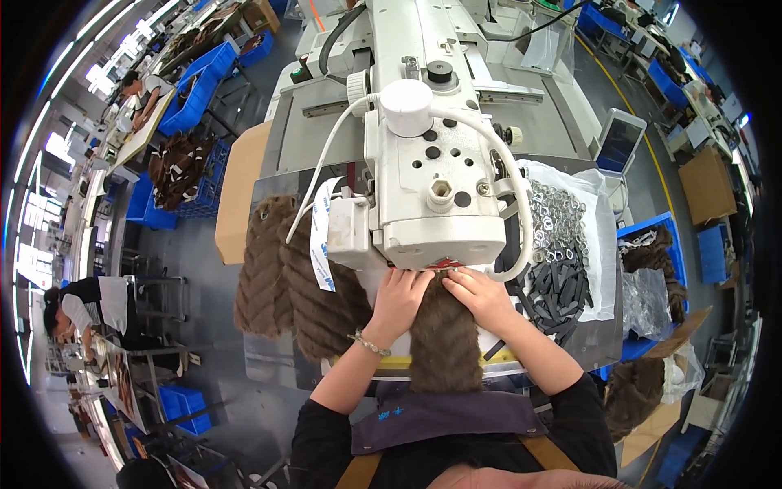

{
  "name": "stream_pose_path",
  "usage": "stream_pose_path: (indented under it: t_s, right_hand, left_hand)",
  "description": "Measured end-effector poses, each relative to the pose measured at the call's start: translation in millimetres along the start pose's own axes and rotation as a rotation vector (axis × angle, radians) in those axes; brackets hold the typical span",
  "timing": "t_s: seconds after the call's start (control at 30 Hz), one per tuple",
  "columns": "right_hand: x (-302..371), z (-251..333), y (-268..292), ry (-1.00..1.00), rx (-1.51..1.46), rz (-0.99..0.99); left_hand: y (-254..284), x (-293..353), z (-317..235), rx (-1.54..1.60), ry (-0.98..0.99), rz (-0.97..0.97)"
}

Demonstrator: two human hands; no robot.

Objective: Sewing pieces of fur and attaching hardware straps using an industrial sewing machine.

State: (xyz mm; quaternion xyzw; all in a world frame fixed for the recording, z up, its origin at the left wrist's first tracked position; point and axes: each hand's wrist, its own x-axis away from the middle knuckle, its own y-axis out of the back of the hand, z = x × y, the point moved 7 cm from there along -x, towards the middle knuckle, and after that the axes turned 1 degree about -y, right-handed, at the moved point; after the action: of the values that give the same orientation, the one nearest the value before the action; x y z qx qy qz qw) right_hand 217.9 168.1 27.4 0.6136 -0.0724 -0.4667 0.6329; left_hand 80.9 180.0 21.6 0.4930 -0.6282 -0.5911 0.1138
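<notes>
A brown fur strip (445, 342) hangs over the table's near edge, its far end under the head of a white industrial sewing machine (440, 204). My left hand (399, 300) grips the left side of the strip's far end, fingers pressed together. On the right side my right hand (482, 301) holds the same end, its fingers angled inward. The machine head partly hides my fingertips and the spot beneath the needle. Larger brown fur pieces (305, 277) lie left of my left hand.
Metal rings (558, 220) and black strips (558, 289) lie on white sheeting at the right. Beyond them stand a screen (619, 140) and a blue crate (652, 232) with fur and plastic. Cardboard (243, 196) is at the left. Other people work at tables far left.
</notes>
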Motion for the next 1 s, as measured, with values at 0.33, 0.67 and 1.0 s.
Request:
stream_pose_path:
  t_s: [0.33,0.67,1.0]
  right_hand:
    - [4,-19,-16,-0.289,-0.103,0.197]
    - [4,-8,-14,-0.215,0.078,0.15]
    - [-1,-11,-5,-0.208,0.057,0.163]
  left_hand:
    - [-15,-2,4,-0.048,0.033,0.166]
    - [-15,-1,-5,-0.198,-0.121,0.143]
    - [-10,-4,1,-0.033,-0.06,0.134]
